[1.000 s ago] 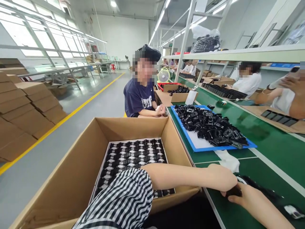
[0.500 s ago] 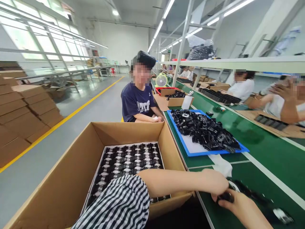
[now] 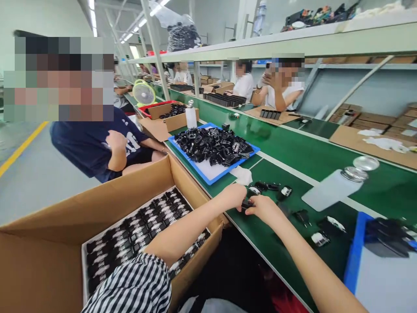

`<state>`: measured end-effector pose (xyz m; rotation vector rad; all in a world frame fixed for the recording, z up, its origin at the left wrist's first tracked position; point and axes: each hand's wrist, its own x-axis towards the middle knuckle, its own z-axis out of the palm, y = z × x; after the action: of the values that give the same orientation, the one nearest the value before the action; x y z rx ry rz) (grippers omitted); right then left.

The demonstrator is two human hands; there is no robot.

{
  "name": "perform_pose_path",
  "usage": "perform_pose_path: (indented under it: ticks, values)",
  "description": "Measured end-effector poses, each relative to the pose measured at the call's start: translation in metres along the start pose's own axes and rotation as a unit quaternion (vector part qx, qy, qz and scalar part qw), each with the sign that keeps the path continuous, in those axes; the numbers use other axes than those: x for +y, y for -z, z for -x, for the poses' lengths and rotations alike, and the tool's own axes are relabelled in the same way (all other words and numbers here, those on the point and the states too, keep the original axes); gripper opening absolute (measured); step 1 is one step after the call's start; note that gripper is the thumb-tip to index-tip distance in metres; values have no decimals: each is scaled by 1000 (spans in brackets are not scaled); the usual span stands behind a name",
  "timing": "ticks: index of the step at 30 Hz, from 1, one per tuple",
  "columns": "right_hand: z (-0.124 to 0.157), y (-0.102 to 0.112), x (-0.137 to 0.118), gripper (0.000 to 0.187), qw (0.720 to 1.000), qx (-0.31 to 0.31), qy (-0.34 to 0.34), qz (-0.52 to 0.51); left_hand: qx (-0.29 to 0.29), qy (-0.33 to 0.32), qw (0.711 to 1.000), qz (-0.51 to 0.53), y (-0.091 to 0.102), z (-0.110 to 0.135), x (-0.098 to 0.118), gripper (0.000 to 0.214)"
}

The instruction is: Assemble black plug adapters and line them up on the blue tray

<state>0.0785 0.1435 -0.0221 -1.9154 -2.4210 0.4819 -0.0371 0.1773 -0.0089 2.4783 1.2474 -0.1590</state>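
Over the near edge of the green bench, my left hand [image 3: 235,196] and my right hand [image 3: 263,209] meet with bent fingers around a small black plastic part [image 3: 246,204]. Fingers cover much of that part, so its exact kind is unclear. Just beyond them lie loose black parts [image 3: 267,186], some with white or silvery pieces. More black-and-white parts [image 3: 320,238] are scattered to the right of my right hand. Under my left forearm stands an open cardboard box [image 3: 35,252], holding rows of black parts with white middles [image 3: 140,230].
A blue-rimmed tray [image 3: 208,180] carries a heap of black parts. Another blue tray [image 3: 356,248] sits at the right. A clear-capped white bottle [image 3: 332,191] stands on the bench [image 3: 280,163]. A co-worker in a dark shirt [image 3: 87,143] sits close by on the left.
The view has swung right and down, bringing the bottle and right-hand tray into sight. My hands stay together at the black part. The co-worker has raised a hand.
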Motion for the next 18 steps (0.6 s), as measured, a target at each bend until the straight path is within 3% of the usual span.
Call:
perform_pose_path:
  ticks: [5, 11, 18]
  values:
    - [10, 6, -6, 9, 1000, 14, 1, 9, 45, 0, 999, -18, -8, 9, 0, 16]
    - [29, 12, -13, 18, 999, 34, -16, 5, -7, -10, 997, -78, -3, 2, 1, 21]
    - [8, 8, -16, 17, 996, -29, -84, -2, -59, -5, 990, -131, 4, -13, 10, 26]
